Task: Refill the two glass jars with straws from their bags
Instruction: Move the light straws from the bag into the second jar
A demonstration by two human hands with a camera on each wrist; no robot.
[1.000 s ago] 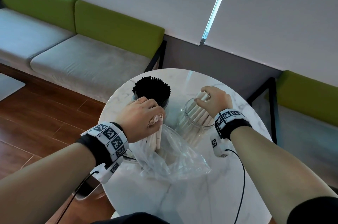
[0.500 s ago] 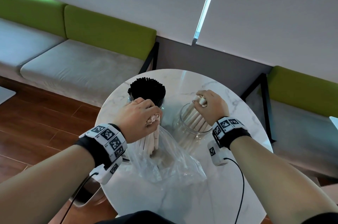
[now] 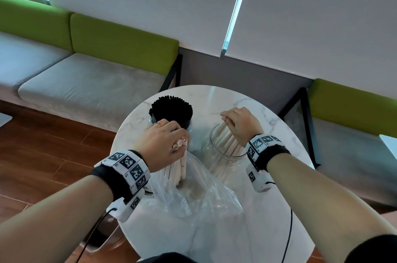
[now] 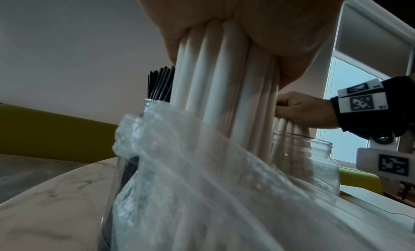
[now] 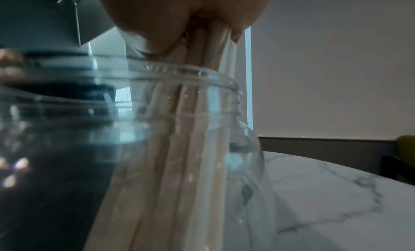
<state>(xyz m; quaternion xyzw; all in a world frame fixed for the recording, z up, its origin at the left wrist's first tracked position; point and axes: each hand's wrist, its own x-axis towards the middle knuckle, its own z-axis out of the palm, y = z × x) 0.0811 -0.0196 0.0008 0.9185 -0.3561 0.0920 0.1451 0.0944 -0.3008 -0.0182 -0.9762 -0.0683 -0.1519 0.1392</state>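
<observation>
Table: a round white marble top (image 3: 268, 230), and everything of the task stands on it.
Bench: grey seat cushions with green backrests (image 3: 120, 41), along the far wall beyond the table.
Plastic bag: clear and crumpled (image 3: 206, 196), lying on the near middle of the table, its mouth turned up towards the left hand.
Left jar: glass (image 3: 189, 128), on the far left of the table, packed with upright black straws (image 3: 171, 108) that rise above its rim.
Right jar: glass (image 3: 223, 155), on the far right of the table, well apart from the left jar, partly filled with pale straws leaning inside it.
Left hand: fingers (image 3: 163, 144) curled tight round the top of a bundle of cream straws (image 3: 176, 168); the bundle stands upright with its lower part inside the bag mouth, just near of the left jar.
Right hand: above the right jar's mouth (image 3: 242, 125), fingers closed round the upper ends of a few cream straws (image 5: 211, 63) whose lower parts reach down into that jar.
</observation>
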